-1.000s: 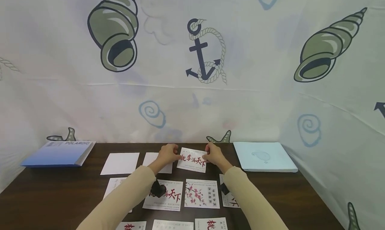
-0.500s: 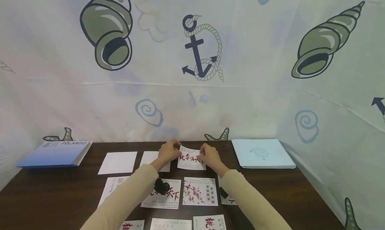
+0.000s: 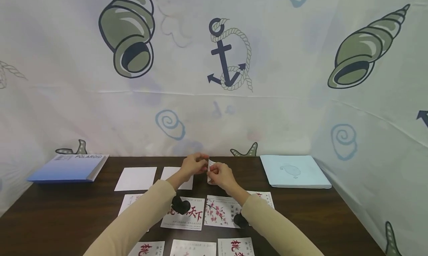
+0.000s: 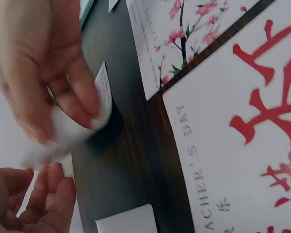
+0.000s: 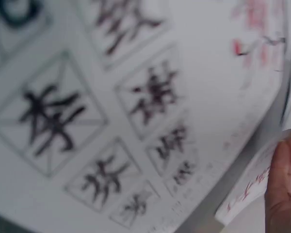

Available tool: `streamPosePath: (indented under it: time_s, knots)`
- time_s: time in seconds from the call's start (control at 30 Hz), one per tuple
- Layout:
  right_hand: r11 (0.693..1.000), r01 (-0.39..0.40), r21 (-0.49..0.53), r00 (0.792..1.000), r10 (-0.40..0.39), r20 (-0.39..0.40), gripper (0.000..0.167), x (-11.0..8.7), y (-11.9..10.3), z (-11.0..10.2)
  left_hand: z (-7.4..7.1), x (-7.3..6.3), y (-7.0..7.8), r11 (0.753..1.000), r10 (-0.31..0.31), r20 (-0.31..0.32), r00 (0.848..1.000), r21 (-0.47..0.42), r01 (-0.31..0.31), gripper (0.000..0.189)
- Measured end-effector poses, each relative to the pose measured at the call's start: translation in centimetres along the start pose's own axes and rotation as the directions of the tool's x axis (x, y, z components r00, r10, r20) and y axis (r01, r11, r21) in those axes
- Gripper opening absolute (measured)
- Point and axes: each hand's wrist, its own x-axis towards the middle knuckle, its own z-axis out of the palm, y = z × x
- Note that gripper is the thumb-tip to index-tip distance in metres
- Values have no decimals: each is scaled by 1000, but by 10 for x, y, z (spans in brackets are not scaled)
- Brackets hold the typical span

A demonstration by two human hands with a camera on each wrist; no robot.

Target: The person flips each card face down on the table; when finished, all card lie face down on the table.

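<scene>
In the head view, a white card (image 3: pixel 210 163) with writing stands on edge, turned almost side-on and curved. My right hand (image 3: pixel 222 177) pinches it between thumb and fingers. The left hand (image 3: pixel 194 165) is at the card's left side, its fingertips right at the edge. In the left wrist view, the bent card (image 4: pixel 77 130) hangs from the right hand (image 4: pixel 43 53), and the left hand (image 4: pixel 34 201) lies below with bent fingers and thumb apart. The right wrist view has the right hand (image 5: pixel 283 187) at the card (image 5: pixel 250 187), which bears red characters.
Blank white cards (image 3: pixel 135 178) lie at the back left. Printed cards (image 3: pixel 195 222), one with blossom branches (image 3: pixel 217 213), lie in rows nearer on the dark table (image 3: pixel 301 219). A blue POLAROID box (image 3: pixel 68 168) stands left, a pale blue pad (image 3: pixel 295 171) right. A patterned cloth hangs behind.
The card has turned from facing me with red characters to nearly side-on, bending as it turns. My right hand has moved left toward the left hand, uncovering a printed card on the right.
</scene>
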Motion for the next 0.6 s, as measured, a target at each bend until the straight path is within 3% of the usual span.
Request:
streamPosePath:
  time_s: [0.17,0.27,0.33,0.4,0.47,0.53,0.6]
  knots:
    - [972,49,232,998,-37,-57,21,-2,-8,-15,1,-1,-6,989,-59,136,989,-126,76,44]
    - [951,73,301,994,-45,-101,23,-4,-9,-24,1,-2,-9,982,-77,144,987,-160,100,50]
    - [946,68,318,991,-27,-131,24,-6,-7,-30,2,-3,-11,987,-65,87,994,-143,77,49]
    - [946,47,322,988,4,-156,25,-7,-4,-34,2,-4,-14,998,-33,-17,999,-48,32,46]
    - [960,13,278,981,42,-190,26,-9,0,-38,2,-6,-17,997,12,-119,993,75,-3,41]
    - [977,-33,210,970,82,-229,26,-10,5,-41,3,-9,-18,975,82,-187,979,217,-40,36]
    - [989,-84,121,957,114,-268,27,-12,10,-42,5,-12,-18,943,151,-206,967,324,-79,33]
